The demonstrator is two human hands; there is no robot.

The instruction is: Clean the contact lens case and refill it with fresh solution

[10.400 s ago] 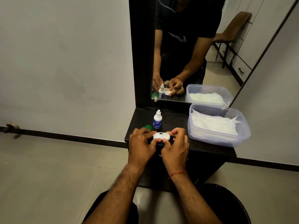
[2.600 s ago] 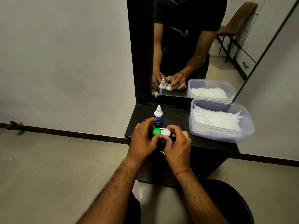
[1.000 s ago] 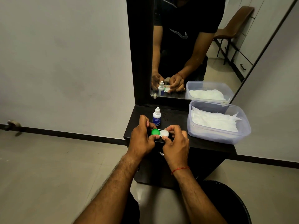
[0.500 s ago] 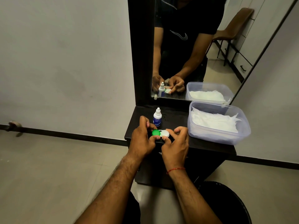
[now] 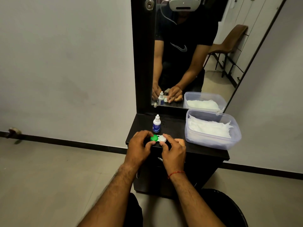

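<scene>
Two caps, one contact lens case (image 5: 158, 138). Best handling, I judge: brace the green end (image 5: 154, 138), turn the white cap (image 5: 162, 138) snug, keep it level. My left hand (image 5: 139, 145) pinches the green end; my right hand (image 5: 173, 150) curls fingertips round the white cap. Case sits between them, just in front of the solution bottle (image 5: 156, 124).

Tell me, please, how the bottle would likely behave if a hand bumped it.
The bottle, standing behind the case, looks tall and slim, so it would probably tip rather than slide. Small and plastic, it likely feels light. Toppled, its round body could roll on the shelf.
</scene>
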